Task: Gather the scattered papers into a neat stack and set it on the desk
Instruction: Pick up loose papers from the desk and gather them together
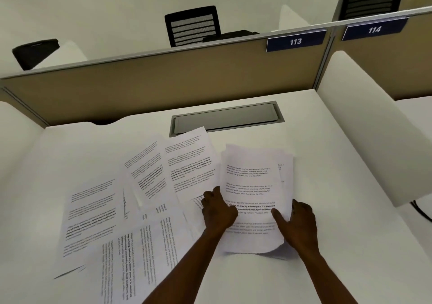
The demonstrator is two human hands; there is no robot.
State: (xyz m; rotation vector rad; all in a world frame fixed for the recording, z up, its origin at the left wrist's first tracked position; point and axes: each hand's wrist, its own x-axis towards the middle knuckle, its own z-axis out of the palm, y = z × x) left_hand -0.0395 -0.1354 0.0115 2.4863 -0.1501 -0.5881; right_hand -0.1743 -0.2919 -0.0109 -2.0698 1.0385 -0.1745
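Note:
A loose pile of printed white sheets (pixel 254 175) lies on the white desk (pixel 327 163), right of centre. My left hand (pixel 217 208) grips the pile's left edge, thumb on top. At the pile's right edge my right hand (pixel 298 224) holds the sheets, its thumb pressed on the top page. Several more printed papers (pixel 145 187) lie fanned out and overlapping to the left, some turned sideways (pixel 131 257) near the front edge.
A grey cable hatch (pixel 226 118) is set into the desk behind the papers. A tan partition (pixel 163 79) with the number plates 113 and 114 closes off the back. White side dividers (pixel 364 126) stand on both sides. A black chair (pixel 192 25) stands beyond the partition.

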